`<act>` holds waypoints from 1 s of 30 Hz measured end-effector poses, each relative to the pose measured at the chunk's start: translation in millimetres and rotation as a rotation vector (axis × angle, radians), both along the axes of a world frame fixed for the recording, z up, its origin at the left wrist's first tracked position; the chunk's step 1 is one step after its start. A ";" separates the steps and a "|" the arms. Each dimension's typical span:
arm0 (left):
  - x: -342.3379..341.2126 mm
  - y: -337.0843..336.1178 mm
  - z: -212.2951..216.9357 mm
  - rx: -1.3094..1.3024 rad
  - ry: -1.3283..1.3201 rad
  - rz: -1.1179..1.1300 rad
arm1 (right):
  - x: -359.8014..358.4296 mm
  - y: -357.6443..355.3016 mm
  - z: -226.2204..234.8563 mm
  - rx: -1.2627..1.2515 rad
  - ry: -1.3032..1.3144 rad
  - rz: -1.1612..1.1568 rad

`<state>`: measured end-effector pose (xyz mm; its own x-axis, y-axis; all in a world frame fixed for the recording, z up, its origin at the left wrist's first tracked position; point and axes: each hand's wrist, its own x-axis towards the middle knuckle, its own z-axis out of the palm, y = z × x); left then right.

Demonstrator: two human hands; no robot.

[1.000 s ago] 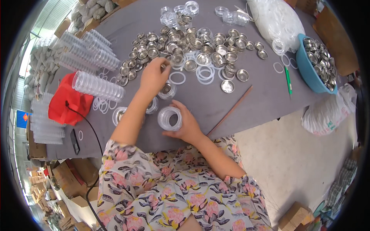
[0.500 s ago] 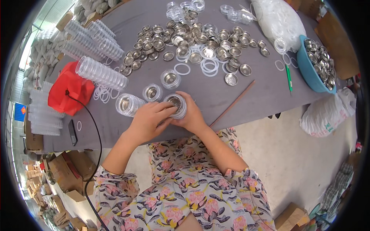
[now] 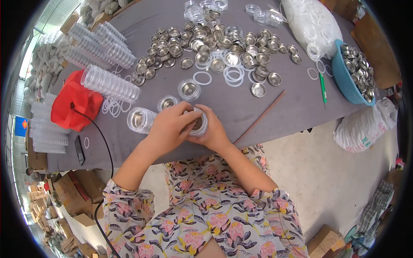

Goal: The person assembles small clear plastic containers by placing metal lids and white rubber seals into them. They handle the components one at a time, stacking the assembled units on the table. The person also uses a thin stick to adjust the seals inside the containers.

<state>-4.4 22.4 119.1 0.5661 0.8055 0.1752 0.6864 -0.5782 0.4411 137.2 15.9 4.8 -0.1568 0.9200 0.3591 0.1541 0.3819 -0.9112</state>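
My right hand (image 3: 213, 134) wraps round a clear plastic round case (image 3: 202, 129), apparently stacked, with a shiny metal cup (image 3: 198, 124) inside. Over its top bends my left hand (image 3: 168, 130), fingers curled together at the cup; whatever they pinch is hidden. Just left of my hands, a row of clear cases (image 3: 140, 119) lies tipped, a metal cup showing in its end. Two more filled stacks stand beyond: one (image 3: 167, 102) partly behind my left hand, the other (image 3: 189, 89) a little farther off.
Loose metal cups (image 3: 206, 38) and white rings (image 3: 233, 75) spread across the grey table (image 3: 241, 116). At left are rows of clear cases (image 3: 111, 84), a red bag (image 3: 73, 103) and a black cable (image 3: 105, 137). A brown stick (image 3: 260, 117), green pen (image 3: 322, 88) and blue basin (image 3: 344, 77) lie right.
My left hand has shifted up and over the case, its fingers now covering more of the metal cup. The right hand still holds the case in nearly the same place.
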 end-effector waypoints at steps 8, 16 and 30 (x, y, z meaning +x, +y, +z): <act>-3.6 18.0 -7.3 0.294 0.081 -0.203 | -0.1 0.3 -0.7 -0.012 -0.006 0.013; -5.1 28.9 -0.7 0.182 0.087 -0.329 | 0.7 0.7 4.0 -0.026 0.001 0.025; -17.2 17.4 38.4 -0.091 0.271 -0.304 | 2.3 0.3 3.8 -0.027 0.006 0.023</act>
<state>-21.7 39.8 157.4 0.7961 0.6003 -0.0768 0.5890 -0.7394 0.3263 139.5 16.2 8.6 -0.1761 0.9256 0.3351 0.1404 0.3605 -0.9221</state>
